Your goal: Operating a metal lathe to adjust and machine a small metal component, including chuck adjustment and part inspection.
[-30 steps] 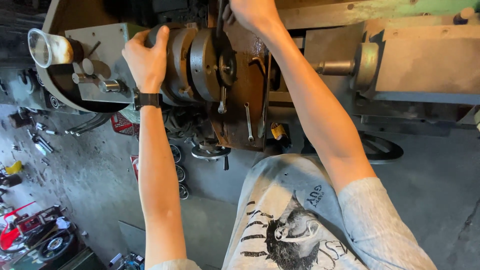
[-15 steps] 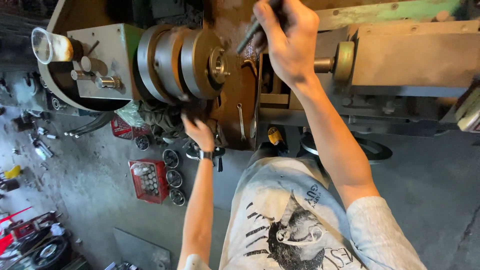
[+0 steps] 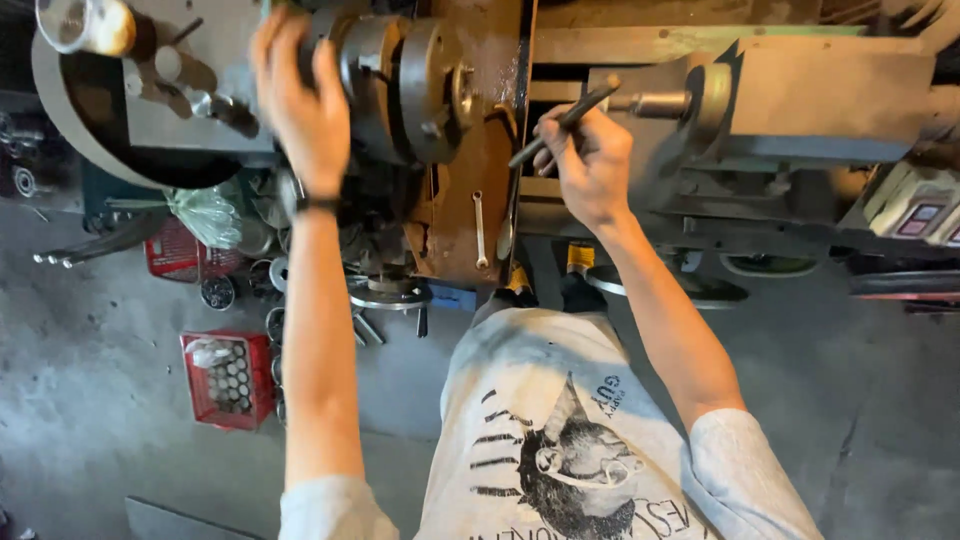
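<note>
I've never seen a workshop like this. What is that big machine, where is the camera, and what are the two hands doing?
The camera sits on the person's head and looks straight down, so you see their arms, grey printed shirt and the concrete floor below. The big machine is a metal lathe, worn and rusty, with a round chuck that holds the work. The left hand, a dark band at its wrist, rests on the chuck side of the lathe. The right hand holds a slim dark rod, like a tool or key, near the lathe's middle. A spanner lies on the rusty apron. On the floor stand two red crates of small round parts, plus loose metal rings and discs.
</note>
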